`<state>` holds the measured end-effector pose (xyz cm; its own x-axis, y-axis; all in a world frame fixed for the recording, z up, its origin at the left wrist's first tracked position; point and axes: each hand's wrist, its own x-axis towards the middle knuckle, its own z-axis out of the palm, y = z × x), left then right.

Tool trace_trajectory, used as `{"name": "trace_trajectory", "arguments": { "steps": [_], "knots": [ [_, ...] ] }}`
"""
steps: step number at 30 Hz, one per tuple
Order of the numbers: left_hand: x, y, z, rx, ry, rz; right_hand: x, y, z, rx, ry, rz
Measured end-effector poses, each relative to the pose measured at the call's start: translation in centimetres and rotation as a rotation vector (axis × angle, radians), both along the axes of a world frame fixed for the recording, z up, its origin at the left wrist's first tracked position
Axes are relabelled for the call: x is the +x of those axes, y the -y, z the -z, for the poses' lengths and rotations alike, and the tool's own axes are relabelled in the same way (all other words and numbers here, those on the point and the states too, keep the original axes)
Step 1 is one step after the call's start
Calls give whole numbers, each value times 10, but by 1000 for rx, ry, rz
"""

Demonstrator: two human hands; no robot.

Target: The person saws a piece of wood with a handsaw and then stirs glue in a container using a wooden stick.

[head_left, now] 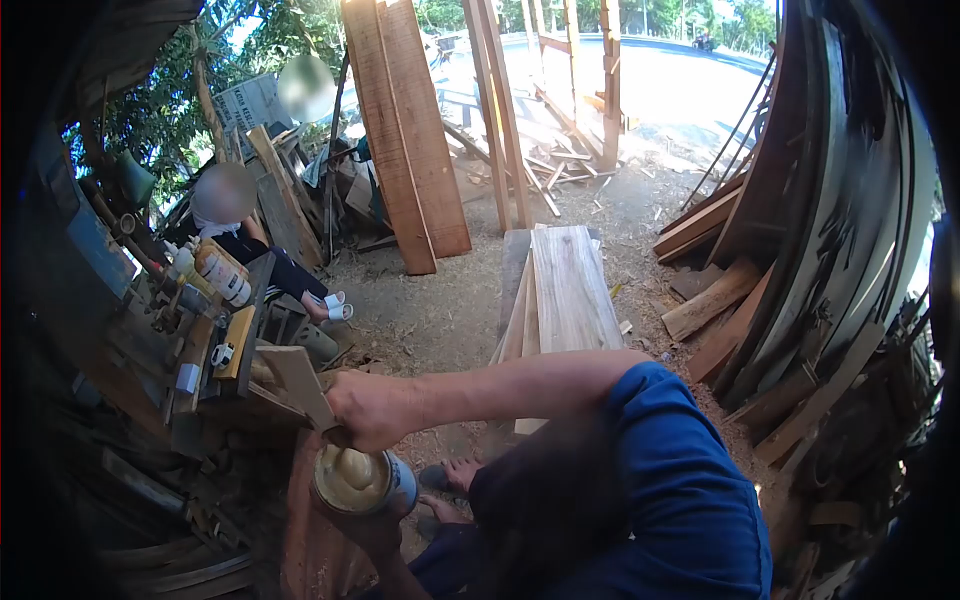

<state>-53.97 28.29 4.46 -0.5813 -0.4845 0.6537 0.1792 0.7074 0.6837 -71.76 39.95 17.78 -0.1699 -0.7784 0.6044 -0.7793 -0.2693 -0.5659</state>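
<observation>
My right hand (370,410) reaches across from the right, closed around a flat wooden strip (298,388). The strip's lower end is by the mouth of an open can (403,487). Thick, creamy beige paste (352,478) fills the can nearly to its rim. From below and the side, my left hand (372,530) grips the can; its fingers are partly in shadow and hidden by it. Under the can lies a reddish wooden board (305,530).
Planks (575,290) are stacked ahead. A cluttered bench (255,290) with bottles (222,272) stands left, where a person (265,245) sits. Tall boards (405,130) stand upright ahead, and more lumber (830,210) leans at right. Shavings cover the ground (380,310).
</observation>
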Motion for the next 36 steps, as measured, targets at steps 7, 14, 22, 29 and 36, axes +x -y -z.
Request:
{"name": "trace_trajectory", "arguments": {
  "steps": [7, 14, 22, 29, 36],
  "knots": [
    [1, 4, 10, -10, 81, 10, 15, 7, -1, -39, -43, -205],
    [0, 10, -7, 209, -5, 73, 9, -2, 8, -145, -5, -225],
    [-2, 16, 0, 59, -29, 94, 0, -9, -6, -54, -27, -96],
    [-11, 9, 1, 132, -76, 206, -12, 9, 1, -11, 86, -64],
    [-10, 19, 1, 91, -67, 151, 13, 8, -15, 29, 23, -219]
  ]
}}
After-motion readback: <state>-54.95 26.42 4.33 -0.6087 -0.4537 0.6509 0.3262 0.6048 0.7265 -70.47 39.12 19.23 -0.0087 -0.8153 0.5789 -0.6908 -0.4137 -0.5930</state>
